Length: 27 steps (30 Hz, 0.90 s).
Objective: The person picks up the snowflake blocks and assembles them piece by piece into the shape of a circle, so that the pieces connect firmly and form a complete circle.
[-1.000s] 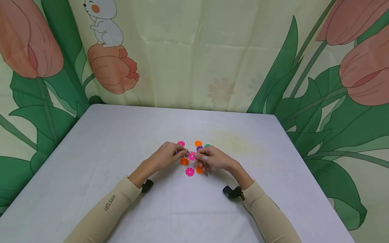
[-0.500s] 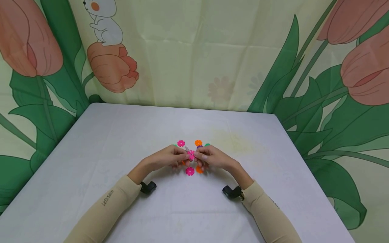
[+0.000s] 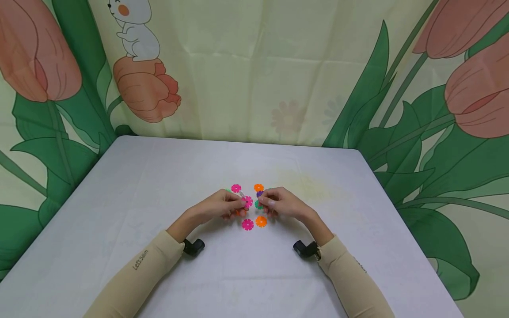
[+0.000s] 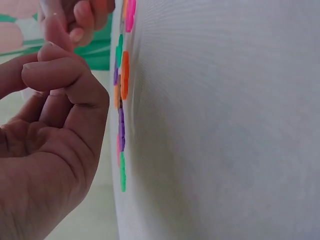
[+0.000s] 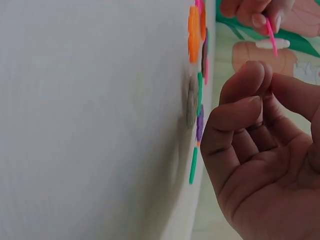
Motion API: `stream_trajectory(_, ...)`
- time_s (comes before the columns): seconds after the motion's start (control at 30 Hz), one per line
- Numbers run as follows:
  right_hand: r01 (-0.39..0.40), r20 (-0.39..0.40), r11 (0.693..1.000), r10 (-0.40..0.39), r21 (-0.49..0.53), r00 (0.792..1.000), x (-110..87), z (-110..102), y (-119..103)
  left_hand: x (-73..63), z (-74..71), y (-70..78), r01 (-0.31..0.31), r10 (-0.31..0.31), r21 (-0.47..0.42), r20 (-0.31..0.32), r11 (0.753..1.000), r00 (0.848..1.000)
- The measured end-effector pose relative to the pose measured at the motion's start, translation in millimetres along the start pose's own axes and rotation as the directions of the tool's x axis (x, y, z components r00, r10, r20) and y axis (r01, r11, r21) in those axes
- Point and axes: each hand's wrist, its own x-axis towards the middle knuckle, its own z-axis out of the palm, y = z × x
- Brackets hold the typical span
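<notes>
In the head view my left hand pinches a pink notched flower-shaped disc at its left edge. A white piece crosses that disc in the right wrist view and looks joined to it. My right hand hovers just to the right, with its fingers curled and the thumb and index tips together. Nothing shows between them. Under its fingertips lies a green disc. In the left wrist view the left fingers hide the held pieces.
Several similar discs lie close together on the white tabletop: pink, orange, purple, another pink and orange. A greyish disc stands out in the right wrist view. A flower-printed curtain hangs behind.
My left hand comes in and takes hold of the pink disc. My right hand lets go of it and draws slightly right, uncovering the green disc.
</notes>
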Motion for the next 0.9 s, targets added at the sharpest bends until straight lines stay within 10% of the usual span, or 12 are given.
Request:
stream_trajectory(0.5,-0.219,-0.286,0.964,0.170,-0.151,0.943,-3.0,-16.9,13.4,2.0,-1.2,-3.1,0.037,-0.037,-0.013,-0.028,0.999,0.999)
stream_trajectory(0.9,-0.258,-0.321,0.931,0.169,-0.259,0.932,4.1,-18.0,19.5,1.0,-0.4,-0.1,0.037,-0.037,-0.012,-0.030,0.999,0.999)
